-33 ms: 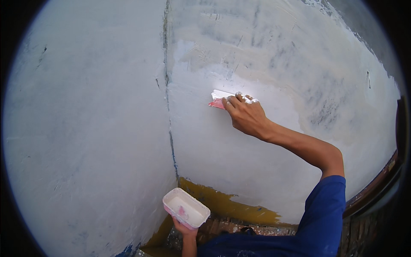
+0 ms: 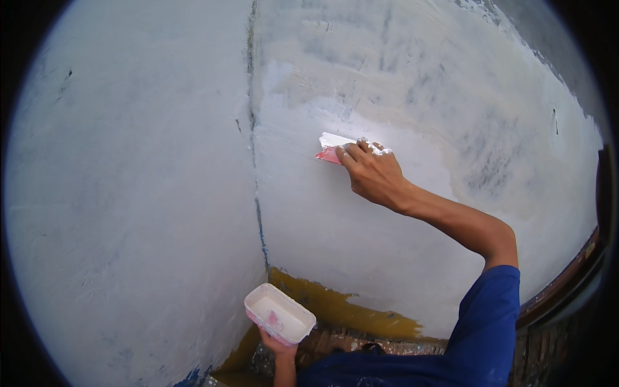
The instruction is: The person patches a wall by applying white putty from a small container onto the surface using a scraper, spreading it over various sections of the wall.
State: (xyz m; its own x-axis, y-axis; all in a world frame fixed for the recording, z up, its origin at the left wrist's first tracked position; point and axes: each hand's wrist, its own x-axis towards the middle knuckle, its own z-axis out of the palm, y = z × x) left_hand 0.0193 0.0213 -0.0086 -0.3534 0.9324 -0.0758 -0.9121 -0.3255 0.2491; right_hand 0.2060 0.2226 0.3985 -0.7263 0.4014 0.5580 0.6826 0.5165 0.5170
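My right hand (image 2: 377, 174) grips a red putty spreader (image 2: 329, 155) against the right-hand wall (image 2: 361, 232), near the corner. White putty (image 2: 336, 139) coats the spreader's upper edge, and more is smeared over my fingers. Low at the corner, my left hand (image 2: 278, 345) holds a pale pink-and-white rectangular tub (image 2: 298, 329) from beneath, tilted so its inside shows. A whitish layer and a pink patch are visible in the tub. Smooth white coating surrounds the spreader; above and right of it, the wall is patchy, with grey marks.
A dark, rough seam (image 2: 250, 97) runs down the corner where the left wall (image 2: 135, 193) meets the right one. A mustard-yellow band (image 2: 342, 306) edges the wall's bottom. Dark brown trim (image 2: 561, 277) stands at the far right, above a speckled, littered floor (image 2: 403, 347).
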